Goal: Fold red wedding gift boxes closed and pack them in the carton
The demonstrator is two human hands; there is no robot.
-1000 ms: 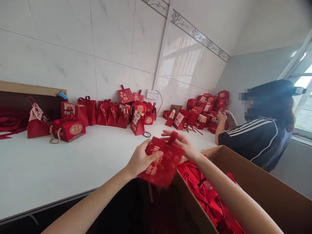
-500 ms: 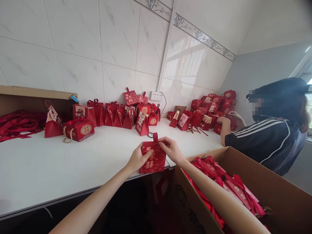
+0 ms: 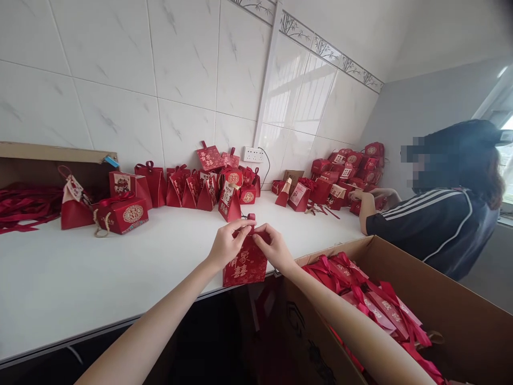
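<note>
A red gift box [image 3: 246,267] with gold Chinese characters stands upright at the front edge of the white table, with a red ribbon loop at its top. My left hand [image 3: 229,243] pinches the top edge by the loop's left side. Close against it on the right, my right hand [image 3: 274,247] pinches the same top edge. The fingers of both hands cover the loop's base. Just behind stands a small red triangular box [image 3: 230,203] with a pale printed front.
Several red boxes [image 3: 176,187] line the tiled wall, with a larger pile [image 3: 340,171] at the right. A cardboard carton [image 3: 441,289] of ribboned red boxes sits front right. Red ribbons [image 3: 28,206] lie at the left. A co-worker [image 3: 436,214] in dark clothing works at the right.
My left hand has moved up from the box's front face to its top edge beside the loop. My right hand stays at the top. The view has shifted slightly.
</note>
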